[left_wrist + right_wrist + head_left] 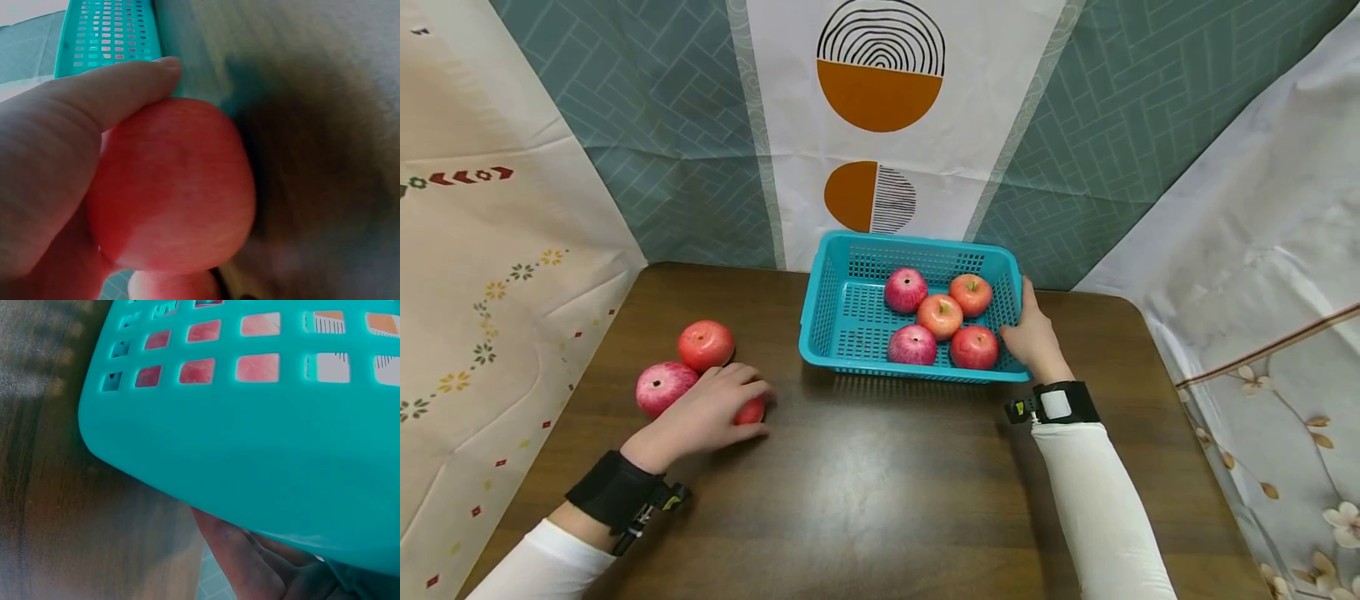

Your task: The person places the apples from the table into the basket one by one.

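My left hand (707,412) curls over a red apple (751,411) on the left of the table. In the left wrist view, thumb and fingers lie around that apple (178,187), and part of another shows beyond it. Close by sit a red apple (706,346) and a pinkish striped apple (666,388). With my right hand (1037,337) I grip the right end of a turquoise plastic basket (850,364), thumb over the rim. Fingers show under the basket's rim (250,456) in the right wrist view. Several apples (940,317) lie in the basket's middle and right side.
The brown wooden table (880,500) reaches back to a patterned cloth (692,142) hanging behind the basket. More cloth hangs at the left (497,333) and the right (1262,292) of the table.
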### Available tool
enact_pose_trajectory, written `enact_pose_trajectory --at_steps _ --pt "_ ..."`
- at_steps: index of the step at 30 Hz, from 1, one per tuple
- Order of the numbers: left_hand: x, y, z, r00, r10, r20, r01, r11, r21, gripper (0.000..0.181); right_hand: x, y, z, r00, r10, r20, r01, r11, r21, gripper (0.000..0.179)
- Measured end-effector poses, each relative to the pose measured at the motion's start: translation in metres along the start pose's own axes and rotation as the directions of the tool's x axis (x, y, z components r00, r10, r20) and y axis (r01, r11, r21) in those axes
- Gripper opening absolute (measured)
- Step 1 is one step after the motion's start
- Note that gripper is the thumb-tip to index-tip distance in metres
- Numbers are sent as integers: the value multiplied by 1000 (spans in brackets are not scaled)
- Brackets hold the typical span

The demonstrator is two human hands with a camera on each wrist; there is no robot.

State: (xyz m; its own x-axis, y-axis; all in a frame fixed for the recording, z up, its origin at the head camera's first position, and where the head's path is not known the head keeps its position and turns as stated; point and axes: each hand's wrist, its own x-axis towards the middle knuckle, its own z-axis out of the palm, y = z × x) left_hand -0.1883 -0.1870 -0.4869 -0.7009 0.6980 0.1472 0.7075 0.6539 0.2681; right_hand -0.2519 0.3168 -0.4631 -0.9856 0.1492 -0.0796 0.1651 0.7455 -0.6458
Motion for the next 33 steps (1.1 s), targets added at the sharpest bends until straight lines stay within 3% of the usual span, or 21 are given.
enact_pose_trajectory --at_steps 5,12,33 --pt "-1 -2 9 999 -13 -33 13 1000 -1 41 1 1 1 1000 -11 -11 11 1000 -3 91" --pt "-1 -5 18 999 -22 -47 25 997 75 37 1 0 3 1000 0 -10 0 1000 -5 91" --pt "-1 -1 16 997 -70 29 67 995 71 55 0 0 2 1000 18 0 -18 1000 -15 91"
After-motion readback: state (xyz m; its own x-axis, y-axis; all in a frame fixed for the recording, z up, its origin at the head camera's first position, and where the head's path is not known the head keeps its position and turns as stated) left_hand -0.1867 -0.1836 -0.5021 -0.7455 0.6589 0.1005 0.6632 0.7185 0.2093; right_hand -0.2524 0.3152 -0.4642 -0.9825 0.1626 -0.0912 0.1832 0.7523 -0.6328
